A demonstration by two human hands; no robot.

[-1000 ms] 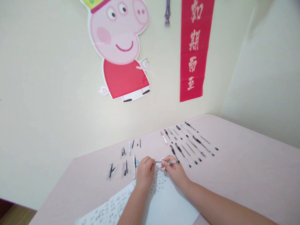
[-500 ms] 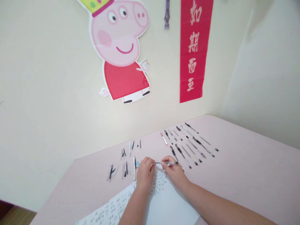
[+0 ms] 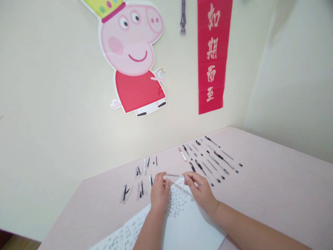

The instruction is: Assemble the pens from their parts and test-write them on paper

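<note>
A thin grey rod, which looks like a pen refill [image 3: 174,175], spans the gap between my two hands. My left hand [image 3: 160,192] has its fingertips closed at the rod's left end. At the rod's darker right end, my right hand [image 3: 199,189] pinches it between thumb and fingers. Both hands are just above a white sheet with handwriting [image 3: 192,225]. Below the rod, a faint clear strip like a pen barrel [image 3: 182,189] slants across the paper; whether a hand touches it is unclear.
Rows of pens and refills [image 3: 199,166] lie to the right, with a pink-and-white pen [image 3: 182,155]. Small groups of pen parts [image 3: 141,189] lie left. A second handwritten sheet [image 3: 130,232] overlaps at lower left. The wall [image 3: 104,139] borders the pink table [image 3: 273,194].
My hands have moved apart a little, the right one shifting right. The pen with a black end that showed between them has given way to a thin rod. The view has tilted slightly.
</note>
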